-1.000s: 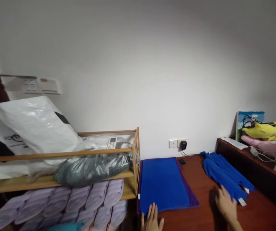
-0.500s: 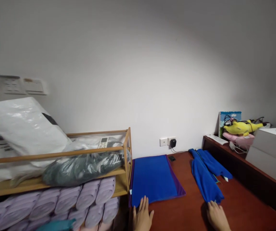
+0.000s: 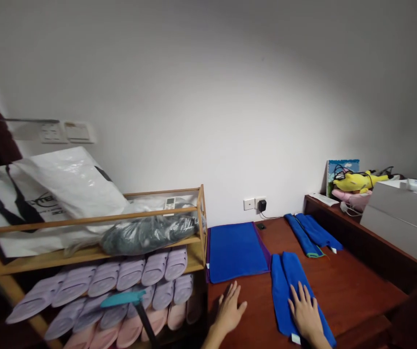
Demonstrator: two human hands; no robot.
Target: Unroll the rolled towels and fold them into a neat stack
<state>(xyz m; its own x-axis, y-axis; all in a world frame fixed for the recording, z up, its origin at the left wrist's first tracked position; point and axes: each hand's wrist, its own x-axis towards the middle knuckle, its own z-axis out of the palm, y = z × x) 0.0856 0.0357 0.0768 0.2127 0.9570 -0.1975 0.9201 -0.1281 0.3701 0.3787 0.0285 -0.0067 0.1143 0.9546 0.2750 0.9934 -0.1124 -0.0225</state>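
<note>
Under my right hand (image 3: 306, 312) lies a folded blue cloth (image 3: 284, 286) with a white tag at its near edge; the fingers are spread on it. My left hand (image 3: 230, 308), fingers apart and holding nothing, hovers over or rests on the brown tabletop just left of that cloth; I cannot tell which. Beyond the left hand, a blue cloth with a purple border (image 3: 237, 252) lies flat. Farther back on the right, another folded blue cloth (image 3: 313, 233) with green edging lies beside the raised ledge.
On the left stands a wooden rack (image 3: 85, 220) with lilac slippers (image 3: 153, 269), a white bag (image 3: 73, 179) and a remote (image 3: 169, 205). A black plug (image 3: 262, 205) sits in the wall socket. The right ledge bears a yellow plush toy (image 3: 354, 182) and a white box (image 3: 401, 208).
My right hand has let go of the blue cloth at the back and now lies on a folded cloth nearer me. The view has shifted, showing more of the rack.
</note>
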